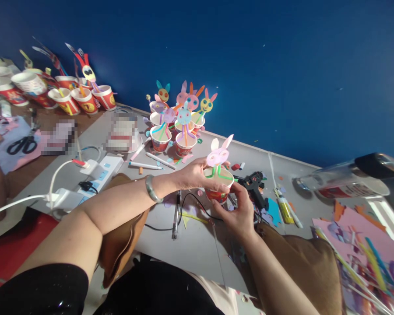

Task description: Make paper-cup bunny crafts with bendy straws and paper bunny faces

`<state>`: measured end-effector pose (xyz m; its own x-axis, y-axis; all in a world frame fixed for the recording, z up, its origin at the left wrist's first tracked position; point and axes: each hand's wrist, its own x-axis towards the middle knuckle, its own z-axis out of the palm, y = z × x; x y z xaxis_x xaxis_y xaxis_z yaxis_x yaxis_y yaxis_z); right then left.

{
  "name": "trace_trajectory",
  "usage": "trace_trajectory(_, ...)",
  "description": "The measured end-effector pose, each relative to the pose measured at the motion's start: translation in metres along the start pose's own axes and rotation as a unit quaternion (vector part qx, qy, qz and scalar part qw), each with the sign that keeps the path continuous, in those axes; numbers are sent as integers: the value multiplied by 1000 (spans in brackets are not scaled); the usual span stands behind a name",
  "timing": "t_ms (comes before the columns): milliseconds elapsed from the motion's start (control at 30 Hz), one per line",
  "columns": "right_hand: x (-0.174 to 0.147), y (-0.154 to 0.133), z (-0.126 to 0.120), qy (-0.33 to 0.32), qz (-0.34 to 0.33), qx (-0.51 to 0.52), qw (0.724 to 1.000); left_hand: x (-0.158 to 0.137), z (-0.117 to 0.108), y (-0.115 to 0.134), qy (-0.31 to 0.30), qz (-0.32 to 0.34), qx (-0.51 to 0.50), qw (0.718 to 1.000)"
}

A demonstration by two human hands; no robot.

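A round, red-printed paper cup [217,195] is held over the grey table [197,251], clasped by the left hand [195,174] and pinched low by the right hand [239,211]. A flat pink rabbit [217,157] is borne on green strips [227,177]. The cup's far side is hidden; lettering on the bottle [351,180] is blurred.

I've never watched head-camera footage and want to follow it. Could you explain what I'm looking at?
Of course. There is no machine here, just a person working with bare hands. The single picture comes from a camera worn on their head, looking forward and down.

The left hand, with a bangle on its wrist, and the right hand both hold a red paper cup. A pink, long-eared paper figure rises from it.

On the grey table lie a pen, a power strip and what looks like a black glue gun. Similar decorated cups stand farther back.
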<state>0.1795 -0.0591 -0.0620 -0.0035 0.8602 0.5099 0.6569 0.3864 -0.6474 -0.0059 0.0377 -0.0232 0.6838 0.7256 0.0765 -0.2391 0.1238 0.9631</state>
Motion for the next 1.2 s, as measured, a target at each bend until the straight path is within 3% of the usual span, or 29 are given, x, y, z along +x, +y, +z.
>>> trace_trajectory(133, 0, 1, 1, -3, -30, -32, 999, -1, 0, 1, 14, 9, 34, 999)
trace_trajectory(533, -3, 1, 2, -14, -48, -76, 996, -3, 1, 4, -31, -68, 8, 997)
trace_trajectory(733, -5, 0, 3, -17, -55, -76, 995, -4, 1, 5, 12, -12, 129, 992)
trace_trajectory(867, -5, -1, 3, -22, -54, -65, 996, -4, 0, 2, 4, 18, 162, 987)
trace_trajectory(1200, -3, 4, 2, -25, 11, 44, 999, 0, -4, 0, 1, -30, 51, 998)
